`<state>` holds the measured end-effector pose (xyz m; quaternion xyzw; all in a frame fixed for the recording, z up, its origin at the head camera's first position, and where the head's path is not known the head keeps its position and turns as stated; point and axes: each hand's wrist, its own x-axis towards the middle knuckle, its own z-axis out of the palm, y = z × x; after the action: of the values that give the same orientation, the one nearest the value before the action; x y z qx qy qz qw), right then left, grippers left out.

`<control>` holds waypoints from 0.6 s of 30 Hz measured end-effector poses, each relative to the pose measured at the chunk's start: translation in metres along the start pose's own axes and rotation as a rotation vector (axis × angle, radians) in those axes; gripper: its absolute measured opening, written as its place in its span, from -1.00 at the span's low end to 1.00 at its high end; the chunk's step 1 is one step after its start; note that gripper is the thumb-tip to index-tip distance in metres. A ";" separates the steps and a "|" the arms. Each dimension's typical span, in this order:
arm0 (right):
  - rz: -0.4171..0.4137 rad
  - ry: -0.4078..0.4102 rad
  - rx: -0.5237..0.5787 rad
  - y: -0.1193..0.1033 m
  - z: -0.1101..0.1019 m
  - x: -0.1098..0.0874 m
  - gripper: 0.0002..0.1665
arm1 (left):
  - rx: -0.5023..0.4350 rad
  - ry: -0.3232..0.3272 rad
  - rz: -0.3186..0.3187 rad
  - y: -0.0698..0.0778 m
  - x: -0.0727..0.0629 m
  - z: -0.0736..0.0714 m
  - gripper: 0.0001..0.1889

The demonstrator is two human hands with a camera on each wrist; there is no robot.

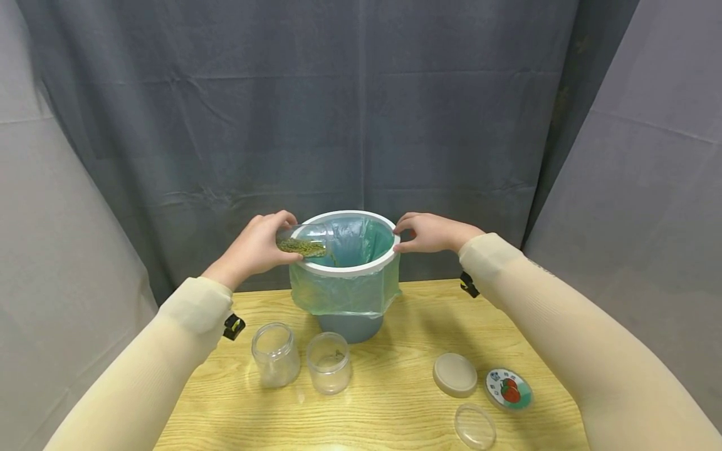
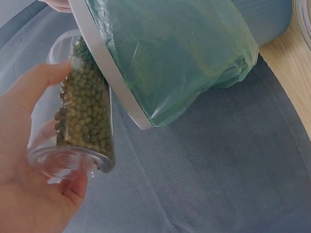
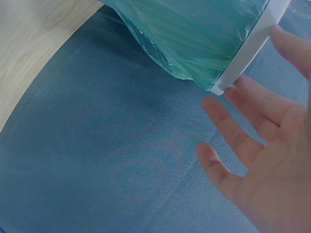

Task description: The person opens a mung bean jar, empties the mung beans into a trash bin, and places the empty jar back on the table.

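My left hand [image 1: 261,243] grips a clear plastic jar [image 2: 44,114] that lies tipped on its side, its mouth over the trash bin. Green beans [image 2: 85,104], which look like mung beans, lie along the jar's lower side, and some spill at its mouth in the head view. The trash bin [image 1: 351,328] stands on the table, lined with a green plastic bag [image 1: 344,293] and topped by a white rim ring [image 1: 352,272]. At the rim's right side, my right hand [image 1: 431,232] pinches the ring between thumb and fingertips; its other fingers [image 3: 218,167] stretch out loosely.
Two open clear jars [image 1: 276,358] stand on the wooden table [image 1: 395,401] in front of the bin. To the right lie a beige lid [image 1: 454,374], a round lid with a tomato picture [image 1: 509,389] and a clear lid [image 1: 475,427]. A grey curtain [image 1: 361,125] hangs behind.
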<state>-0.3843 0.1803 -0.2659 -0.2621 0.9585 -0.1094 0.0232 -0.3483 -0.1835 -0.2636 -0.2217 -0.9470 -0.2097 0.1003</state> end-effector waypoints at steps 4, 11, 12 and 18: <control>0.000 0.001 0.002 -0.001 0.000 0.000 -0.33 | 0.002 -0.002 0.004 -0.001 0.000 -0.001 -0.35; 0.004 0.003 0.011 0.001 0.002 0.002 -0.33 | 0.007 0.003 0.007 -0.002 -0.001 -0.001 -0.36; 0.004 0.004 0.012 0.001 0.002 0.003 -0.33 | 0.009 0.003 0.008 -0.002 -0.001 -0.001 -0.36; 0.001 0.005 0.011 0.001 0.002 0.003 -0.32 | 0.010 0.006 0.010 -0.003 -0.001 -0.001 -0.36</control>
<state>-0.3871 0.1793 -0.2680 -0.2612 0.9581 -0.1154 0.0221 -0.3485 -0.1871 -0.2637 -0.2252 -0.9466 -0.2051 0.1054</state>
